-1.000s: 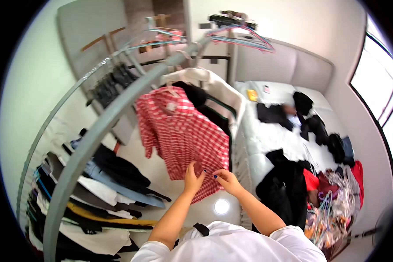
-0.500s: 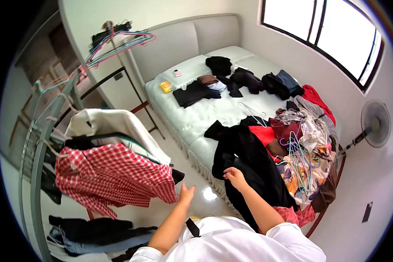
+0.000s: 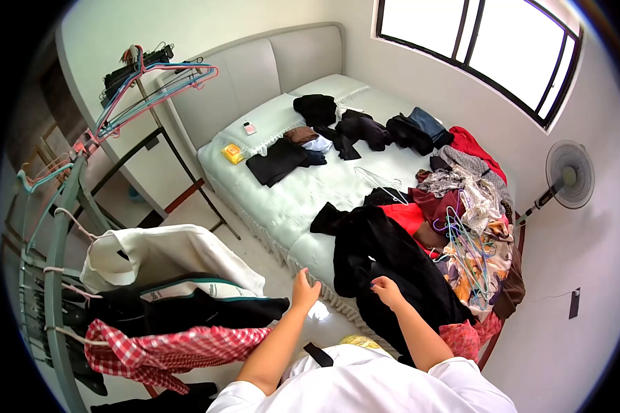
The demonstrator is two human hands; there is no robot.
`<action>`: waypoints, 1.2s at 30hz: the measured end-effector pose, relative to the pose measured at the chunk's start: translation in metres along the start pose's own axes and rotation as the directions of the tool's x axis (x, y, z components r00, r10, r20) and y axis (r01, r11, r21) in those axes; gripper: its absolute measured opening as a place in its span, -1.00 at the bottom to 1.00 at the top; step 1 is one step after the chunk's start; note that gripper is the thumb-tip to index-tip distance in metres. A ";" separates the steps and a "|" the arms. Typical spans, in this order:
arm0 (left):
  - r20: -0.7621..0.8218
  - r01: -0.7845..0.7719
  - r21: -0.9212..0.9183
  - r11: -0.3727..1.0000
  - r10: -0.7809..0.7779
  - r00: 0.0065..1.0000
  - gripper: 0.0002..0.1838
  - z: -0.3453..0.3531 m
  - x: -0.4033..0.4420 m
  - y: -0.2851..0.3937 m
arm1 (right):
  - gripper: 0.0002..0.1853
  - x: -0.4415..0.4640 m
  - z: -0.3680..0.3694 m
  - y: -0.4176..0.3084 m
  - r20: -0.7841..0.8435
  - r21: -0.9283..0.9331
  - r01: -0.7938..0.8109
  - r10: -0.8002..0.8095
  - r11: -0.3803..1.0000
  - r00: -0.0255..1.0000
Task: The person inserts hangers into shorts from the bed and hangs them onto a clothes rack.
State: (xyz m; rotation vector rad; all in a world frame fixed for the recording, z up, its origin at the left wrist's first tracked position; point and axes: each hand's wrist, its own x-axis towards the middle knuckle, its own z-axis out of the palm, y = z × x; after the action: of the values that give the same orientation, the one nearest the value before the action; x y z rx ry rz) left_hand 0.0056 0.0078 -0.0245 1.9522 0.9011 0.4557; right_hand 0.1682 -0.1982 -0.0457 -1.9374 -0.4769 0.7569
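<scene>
My left hand (image 3: 305, 291) is raised beside the near edge of the bed, thumb and fingers apart, holding nothing. Over a black furry coat (image 3: 403, 265) hovers my right hand (image 3: 387, 292), its fingers loosely bent and nothing visible in them; I cannot tell whether the fingertips touch the coat. The coat lies at the bed's near side and hangs over the edge. Left of my left arm, a red-and-white checked shirt (image 3: 165, 349), a black jacket with a white and teal stripe (image 3: 207, 308) and a cream-white jacket (image 3: 169, 258) hang on the rack.
The grey metal rack (image 3: 60, 268) carries pink and blue hangers (image 3: 160, 86) above. On the bed (image 3: 275, 217) lie several dark clothes (image 3: 362, 127), a yellow packet (image 3: 233, 153), and a heap of clothes with loose hangers (image 3: 465, 251). A fan (image 3: 570, 175) stands by the right wall.
The view has turned and shifted toward the rack. My left hand has moved away from the checked shirt toward the bed edge. My right hand has moved slightly across the black coat.
</scene>
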 end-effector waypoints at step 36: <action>0.024 0.291 0.394 0.872 -0.326 0.945 -0.50 0.055 0.232 -0.112 | -0.48 0.247 -0.042 0.050 -0.125 -0.744 -0.025 -0.102 0.668 0.987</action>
State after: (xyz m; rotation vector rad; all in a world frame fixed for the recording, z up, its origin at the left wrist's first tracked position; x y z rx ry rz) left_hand 0.1485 0.1844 -0.1580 2.1022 1.2952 -0.0032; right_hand 0.3784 -0.0972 -0.1512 -2.7199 -0.8206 0.3785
